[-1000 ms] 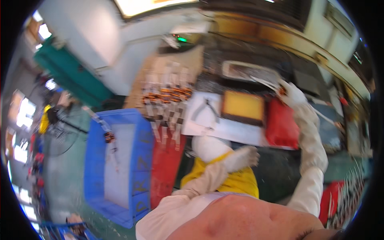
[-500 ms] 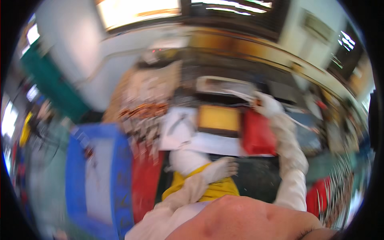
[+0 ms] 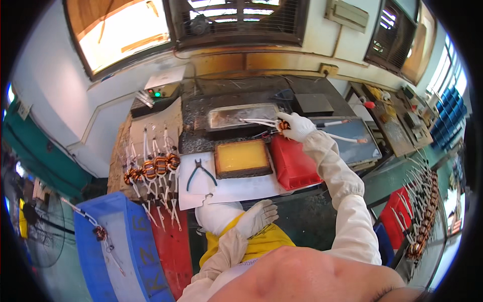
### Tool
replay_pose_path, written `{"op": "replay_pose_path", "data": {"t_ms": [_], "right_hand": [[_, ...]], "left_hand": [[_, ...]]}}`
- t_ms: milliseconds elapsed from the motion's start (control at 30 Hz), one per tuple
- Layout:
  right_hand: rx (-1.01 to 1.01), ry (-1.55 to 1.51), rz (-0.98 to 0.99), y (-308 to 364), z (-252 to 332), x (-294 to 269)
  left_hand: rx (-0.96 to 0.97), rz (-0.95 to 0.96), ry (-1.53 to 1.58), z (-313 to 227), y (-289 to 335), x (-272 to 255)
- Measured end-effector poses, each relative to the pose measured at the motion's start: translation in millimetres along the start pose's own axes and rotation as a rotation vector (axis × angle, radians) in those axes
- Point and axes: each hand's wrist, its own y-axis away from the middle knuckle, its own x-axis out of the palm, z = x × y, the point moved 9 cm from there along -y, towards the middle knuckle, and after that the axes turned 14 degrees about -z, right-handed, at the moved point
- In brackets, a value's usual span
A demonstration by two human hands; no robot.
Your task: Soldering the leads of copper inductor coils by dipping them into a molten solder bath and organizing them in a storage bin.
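My right hand [image 3: 300, 127], in a white glove, grips a copper-wound ring coil [image 3: 284, 125] at the right end of a rectangular metal trough [image 3: 221, 135]. The coil's white-sleeved leads [image 3: 259, 121] point left over the trough's greyish surface; whether their tips touch it I cannot tell. Another white lead [image 3: 342, 137] reaches out right of the hand. My left hand [image 3: 258, 219], also gloved, lies on my lap over yellow cloth, fingers stretched and holding nothing. Nearer than the trough sit a tray with a yellow block [image 3: 242, 156] and a red plastic bin [image 3: 296, 166].
Cutting pliers [image 3: 201, 173] lie on white paper. Several coils [image 3: 149, 169] rest on a board at the left. A blue crate [image 3: 108, 201] with one coil stands below them. A control box [image 3: 163, 90] is at the back left; more coils [image 3: 421, 221] line up at the right.
The view has turned and become sharp. My right hand, with the coil, remains by the trough's right end. My left hand stays on my lap.
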Motion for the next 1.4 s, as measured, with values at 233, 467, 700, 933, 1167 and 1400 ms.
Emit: {"op": "replay_pose_path", "data": {"t_ms": [233, 467, 700, 933, 1167, 1400], "right_hand": [[0.106, -0.01, 0.008, 26, -62, -23], [0.046, 0.011, 0.058, 10, -32, -5], [0.102, 0.046, 0.118, 21, -40, -12], [0.022, 0.072, 0.05, 13, -46, 0], [0.072, 0.107, 0.115, 9, -47, 3], [0.068, 0.113, 0.126, 13, -49, 3]], "left_hand": [[-0.097, 0.164, -0.008, 22, -12, 24], [-0.038, 0.073, 0.013, 11, -2, 19], [-0.032, 0.072, 0.041, 9, 2, 15], [-0.063, 0.109, 0.046, 10, 0, 21], [-0.057, 0.029, -0.036, 6, -1, 19], [-0.063, 0.01, -0.086, 7, 1, 22]]}}
